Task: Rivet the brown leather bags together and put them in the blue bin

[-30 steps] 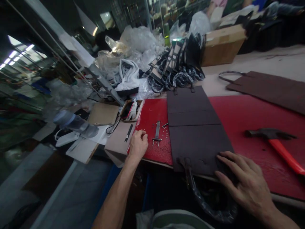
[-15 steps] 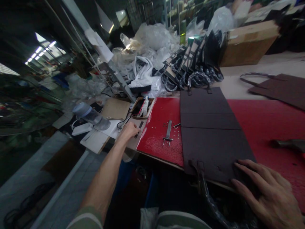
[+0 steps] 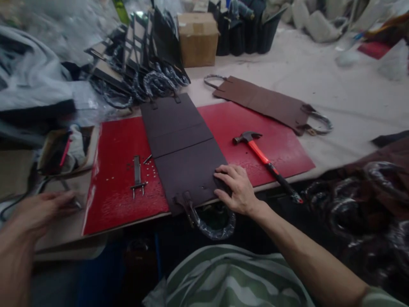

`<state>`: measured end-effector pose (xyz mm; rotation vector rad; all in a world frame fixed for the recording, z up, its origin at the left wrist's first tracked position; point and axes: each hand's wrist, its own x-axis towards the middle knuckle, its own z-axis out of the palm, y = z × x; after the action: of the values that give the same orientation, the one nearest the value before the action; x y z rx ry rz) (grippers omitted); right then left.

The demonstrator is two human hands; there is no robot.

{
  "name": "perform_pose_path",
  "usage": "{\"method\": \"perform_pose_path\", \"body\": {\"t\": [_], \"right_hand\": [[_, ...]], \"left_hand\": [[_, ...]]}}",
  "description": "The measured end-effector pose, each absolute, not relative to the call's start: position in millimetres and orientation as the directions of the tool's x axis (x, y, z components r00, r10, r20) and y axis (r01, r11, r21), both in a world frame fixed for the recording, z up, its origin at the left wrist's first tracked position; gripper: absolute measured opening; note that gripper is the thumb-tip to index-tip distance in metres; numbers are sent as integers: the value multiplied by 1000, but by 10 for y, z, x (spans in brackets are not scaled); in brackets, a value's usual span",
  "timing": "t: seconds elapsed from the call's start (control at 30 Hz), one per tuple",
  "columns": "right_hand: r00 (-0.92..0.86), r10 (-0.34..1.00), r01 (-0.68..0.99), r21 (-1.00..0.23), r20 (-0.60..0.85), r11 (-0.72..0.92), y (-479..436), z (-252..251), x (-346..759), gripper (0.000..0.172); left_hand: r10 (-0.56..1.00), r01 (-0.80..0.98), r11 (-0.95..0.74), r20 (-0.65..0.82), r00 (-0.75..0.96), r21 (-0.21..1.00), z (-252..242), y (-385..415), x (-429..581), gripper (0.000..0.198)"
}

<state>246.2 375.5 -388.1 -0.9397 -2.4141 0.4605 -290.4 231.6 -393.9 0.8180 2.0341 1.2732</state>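
Note:
A dark brown bag panel [image 3: 182, 149] lies flat, with a seam across its middle. From its near end hangs a plastic-wrapped bag handle [image 3: 211, 232]; one strap end is attached at the left. My right hand [image 3: 236, 189] is at the near right corner, fingers and thumb curled around the handle's other, dark end. My left hand [image 3: 47, 211] is left of the red board [image 3: 121, 136], fingertips pinched on a small dark piece, blurred. Between my hands, a metal two-pronged tool [image 3: 137, 175] rests on the board beside a short metal rod [image 3: 147, 159] and small pale bits.
A claw hammer [image 3: 258, 151] with an orange and black handle lies right of the panel. Behind are another brown panel [image 3: 262, 100], wrapped bag pieces [image 3: 137, 55] and a cardboard box [image 3: 198, 40]. A small tray [image 3: 89, 157] stands left; wrapped handles [image 3: 348, 204] pile up at right.
The view has swung right, bringing the whole hammer and second brown panel into sight. My left hand stays beside the board's left edge, its fingers pinched. My right hand stays at the panel's near corner.

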Motion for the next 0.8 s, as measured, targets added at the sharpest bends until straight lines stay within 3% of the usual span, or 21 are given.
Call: {"method": "perform_pose_path", "body": {"t": [0.07,0.13,0.27,0.4,0.5,0.57,0.67,0.8], "right_hand": [[-630,700,516,-493,335,700,3741,-3877,2466,41],[-628,702,509,-504,337,697,3737,-3879,2466,40],[-625,699,510,-497,348,702,3743,-3889,2461,40],[-627,695,508,-491,353,708,3742,-3893,2461,40],[-620,701,508,-501,351,701,3741,-3898,2461,39],[-614,704,506,-506,357,698,3742,-3910,2460,39],[-609,706,505,-510,361,696,3740,-3932,2462,40],[-608,707,504,-512,362,696,3737,-3948,2471,39]], "left_hand": [[623,144,489,-228,-748,861,-3839,2202,-2760,39],[584,83,454,-226,-780,887,-3672,2185,-2445,35],[648,1,162,-105,-755,987,-3356,2387,-1485,24],[736,-212,62,-188,-650,975,-3280,2640,-520,36],[824,-255,23,-163,-543,967,-3369,2791,-10,49],[861,-194,-17,-84,-501,981,-3450,2867,208,45],[892,33,-38,49,-449,999,-3562,2920,388,32],[896,240,-33,135,-424,970,-3667,2886,473,26]]}}
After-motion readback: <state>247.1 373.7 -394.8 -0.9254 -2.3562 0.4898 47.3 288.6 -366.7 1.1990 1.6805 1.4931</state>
